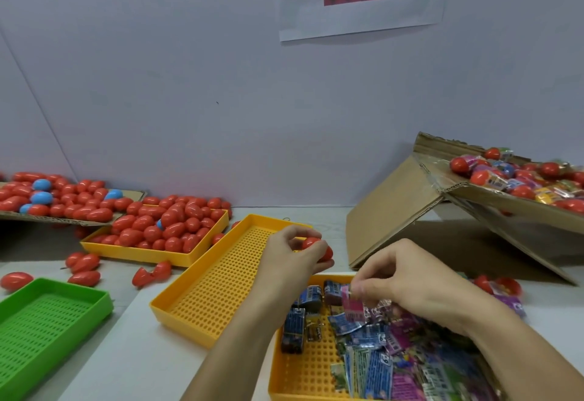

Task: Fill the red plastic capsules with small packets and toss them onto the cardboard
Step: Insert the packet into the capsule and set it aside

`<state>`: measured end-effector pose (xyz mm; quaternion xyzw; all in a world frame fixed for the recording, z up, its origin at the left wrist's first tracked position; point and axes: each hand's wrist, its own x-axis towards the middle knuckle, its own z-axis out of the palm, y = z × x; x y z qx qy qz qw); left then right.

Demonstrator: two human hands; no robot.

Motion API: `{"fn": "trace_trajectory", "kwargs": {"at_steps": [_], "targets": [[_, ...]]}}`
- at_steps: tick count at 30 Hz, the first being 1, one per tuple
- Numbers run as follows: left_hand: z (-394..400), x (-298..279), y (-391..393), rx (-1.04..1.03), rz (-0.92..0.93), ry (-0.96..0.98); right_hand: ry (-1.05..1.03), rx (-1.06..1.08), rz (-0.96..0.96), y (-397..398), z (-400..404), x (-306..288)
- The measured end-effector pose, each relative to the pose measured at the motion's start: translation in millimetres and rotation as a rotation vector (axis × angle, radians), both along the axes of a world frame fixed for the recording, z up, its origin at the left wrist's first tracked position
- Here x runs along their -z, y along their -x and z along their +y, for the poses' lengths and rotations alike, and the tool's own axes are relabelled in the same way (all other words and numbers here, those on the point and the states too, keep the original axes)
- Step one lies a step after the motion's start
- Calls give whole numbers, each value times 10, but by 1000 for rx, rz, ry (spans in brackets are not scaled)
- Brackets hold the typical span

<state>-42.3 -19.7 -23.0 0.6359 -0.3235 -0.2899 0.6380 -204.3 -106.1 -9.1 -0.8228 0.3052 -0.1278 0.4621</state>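
I judge this the filling step: my left hand grips a red capsule over the empty yellow tray, while my right hand pinches a pink packet above the packet tray at 5 o'clock. Next, tuck the packet in, snap it shut, toss it to the cardboard at 2 o'clock. The capsule is glossy, egg-shaped, partly hidden by fingers.
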Motion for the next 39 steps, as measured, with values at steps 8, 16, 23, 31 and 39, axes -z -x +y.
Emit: {"fn": "trace_trajectory", "kwargs": {"at_steps": [8, 16, 23, 31, 39], "targets": [[3, -25, 41, 141, -116, -121, -316, 278, -369, -58, -89, 74], [46, -49, 79, 244, -214, -66, -302, 257, -441, -114, -77, 139], [33, -51, 83, 282, -209, -58, -270, 251, -421, -142, -80, 155], [56, -66, 74, 401, -203, -38, -342, 66, -462, -115, -50, 92], [68, -54, 31, 439, -200, -11, -571, 44, -502, -76, -97, 90]]}}
